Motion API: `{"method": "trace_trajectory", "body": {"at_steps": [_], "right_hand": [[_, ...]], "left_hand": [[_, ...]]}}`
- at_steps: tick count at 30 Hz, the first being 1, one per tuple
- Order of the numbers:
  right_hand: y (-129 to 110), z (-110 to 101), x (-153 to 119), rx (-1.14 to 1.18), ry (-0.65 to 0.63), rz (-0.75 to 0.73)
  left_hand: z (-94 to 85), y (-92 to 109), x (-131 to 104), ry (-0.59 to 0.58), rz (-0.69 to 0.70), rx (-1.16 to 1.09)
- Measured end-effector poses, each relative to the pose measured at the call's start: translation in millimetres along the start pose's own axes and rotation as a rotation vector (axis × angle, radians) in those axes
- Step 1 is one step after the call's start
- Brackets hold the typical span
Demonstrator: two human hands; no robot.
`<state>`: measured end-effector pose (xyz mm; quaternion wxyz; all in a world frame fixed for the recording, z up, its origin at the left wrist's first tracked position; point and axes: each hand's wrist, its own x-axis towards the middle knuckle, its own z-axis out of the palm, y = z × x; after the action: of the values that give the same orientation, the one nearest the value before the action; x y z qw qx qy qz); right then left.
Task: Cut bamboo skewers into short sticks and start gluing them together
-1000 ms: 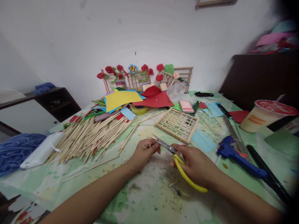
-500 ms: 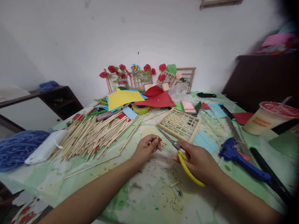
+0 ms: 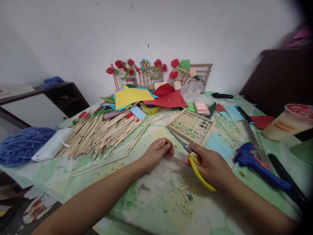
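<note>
My right hand (image 3: 212, 164) grips scissors (image 3: 195, 168) by their yellow handles, blades pointing up and left, close to the wooden lattice panel (image 3: 186, 125). At the middle of the table, my left hand (image 3: 160, 150) is closed, with a pale end, apparently of a short wooden stick piece (image 3: 163, 142), between its fingers. More short stick pieces (image 3: 174, 144) lie just behind that hand, partly hidden by it. To the left spreads a large pile of thin wooden sticks (image 3: 97, 137).
A blue glue gun (image 3: 261, 168), a black-handled tool (image 3: 285, 176) and a drink cup (image 3: 287, 122) stand or lie at right. Blue yarn (image 3: 24, 145) and a white object (image 3: 52, 145) are at left. Coloured paper (image 3: 133, 97), tape (image 3: 150, 109) and flower-decorated lattices (image 3: 150, 78) lie behind.
The view has shifted slightly. My left hand has turned a little, its fingers now curled more over the short stick pieces. The scissors remain in my right hand.
</note>
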<state>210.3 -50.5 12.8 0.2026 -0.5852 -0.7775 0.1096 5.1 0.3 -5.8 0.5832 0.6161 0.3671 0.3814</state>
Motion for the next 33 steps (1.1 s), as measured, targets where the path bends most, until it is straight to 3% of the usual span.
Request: {"method": "trace_trajectory", "body": {"at_steps": [3, 5, 10, 13, 18, 28, 33], "right_hand": [[2.2, 2.5, 0.2, 0.006, 0.005, 0.006], [3.1, 4.0, 0.6, 0.005, -0.004, 0.006], [3.2, 5.4, 2.2, -0.016, -0.041, 0.016], [3.0, 5.4, 3.0, -0.029, -0.052, 0.028], [4.2, 6.1, 3.5, -0.03, -0.062, 0.037], [4.9, 7.0, 3.9, -0.038, -0.066, 0.049], [4.6, 6.4, 3.6, -0.036, -0.05, 0.057]], "left_hand": [[-0.9, 2.1, 1.6, 0.119, -0.165, -0.478], [-3.1, 4.5, 3.2, 0.175, -0.211, -0.646], [-8.7, 6.4, 5.3, 0.242, -0.262, -0.814], [-10.2, 5.7, 5.2, 0.219, -0.292, -0.878], [-11.3, 5.8, 5.0, 0.165, -0.313, -0.906], [-9.7, 2.4, 6.7, 0.254, -0.245, -0.835], [-10.1, 1.2, 5.9, 0.206, -0.109, -0.588]]}}
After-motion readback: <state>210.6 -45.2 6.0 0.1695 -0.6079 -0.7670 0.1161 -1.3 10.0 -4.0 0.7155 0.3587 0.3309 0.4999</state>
